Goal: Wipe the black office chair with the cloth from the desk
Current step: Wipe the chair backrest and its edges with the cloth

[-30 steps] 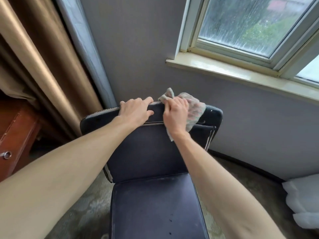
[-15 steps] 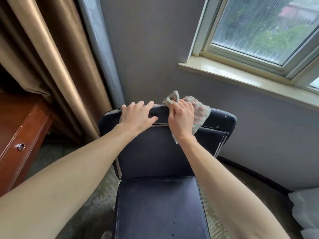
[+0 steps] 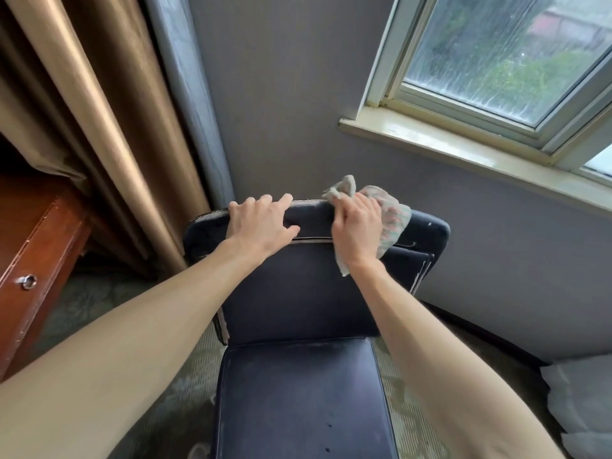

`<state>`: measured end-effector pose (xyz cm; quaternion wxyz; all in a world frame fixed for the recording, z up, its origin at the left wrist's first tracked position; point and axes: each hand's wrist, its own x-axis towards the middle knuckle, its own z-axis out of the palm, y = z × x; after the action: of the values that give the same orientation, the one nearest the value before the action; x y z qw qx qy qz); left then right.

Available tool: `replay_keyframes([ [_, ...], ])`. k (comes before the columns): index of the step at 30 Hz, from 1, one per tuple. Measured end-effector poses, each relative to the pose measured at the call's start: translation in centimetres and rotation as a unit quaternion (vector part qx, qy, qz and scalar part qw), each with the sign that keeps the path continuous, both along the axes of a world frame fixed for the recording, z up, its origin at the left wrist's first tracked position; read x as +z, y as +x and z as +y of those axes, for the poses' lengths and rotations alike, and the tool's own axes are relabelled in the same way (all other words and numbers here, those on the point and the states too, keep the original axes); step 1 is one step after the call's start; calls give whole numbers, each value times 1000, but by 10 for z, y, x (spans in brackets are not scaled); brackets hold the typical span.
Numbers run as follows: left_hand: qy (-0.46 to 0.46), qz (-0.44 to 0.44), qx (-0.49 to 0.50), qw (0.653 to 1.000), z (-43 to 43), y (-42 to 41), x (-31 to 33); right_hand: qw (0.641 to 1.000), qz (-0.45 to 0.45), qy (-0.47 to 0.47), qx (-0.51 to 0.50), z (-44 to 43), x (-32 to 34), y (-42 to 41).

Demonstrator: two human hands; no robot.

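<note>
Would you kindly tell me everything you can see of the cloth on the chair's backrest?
The pale grey towelling cloth, with a faded pink and green pattern, looks soft and worn. It lies crumpled over the top edge of the backrest of the black padded office chair, right of its middle. The right hand grips it there, covering its centre. One corner sticks up beyond the hand; another hangs down the backrest's front beside the wrist.
</note>
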<state>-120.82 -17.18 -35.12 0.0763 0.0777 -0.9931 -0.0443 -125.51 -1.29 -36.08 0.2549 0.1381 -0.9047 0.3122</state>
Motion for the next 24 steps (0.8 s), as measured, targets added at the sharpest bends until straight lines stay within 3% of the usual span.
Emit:
replay_keyframes([
  [7, -23, 17, 5, 1000, -5, 2, -2, 997, 10, 33, 67, -18, 2, 4],
  [13, -23, 12, 7, 1000, 2, -3, -1, 995, -71, 12, -71, 69, 3, -28],
  [16, -22, 10, 6, 1000, 2, -3, -1, 993, -80, -21, -87, 72, 0, -29],
  [24, -29, 10, 14, 999, -6, 3, -1, 998, -23, -6, 60, -40, -1, 8],
])
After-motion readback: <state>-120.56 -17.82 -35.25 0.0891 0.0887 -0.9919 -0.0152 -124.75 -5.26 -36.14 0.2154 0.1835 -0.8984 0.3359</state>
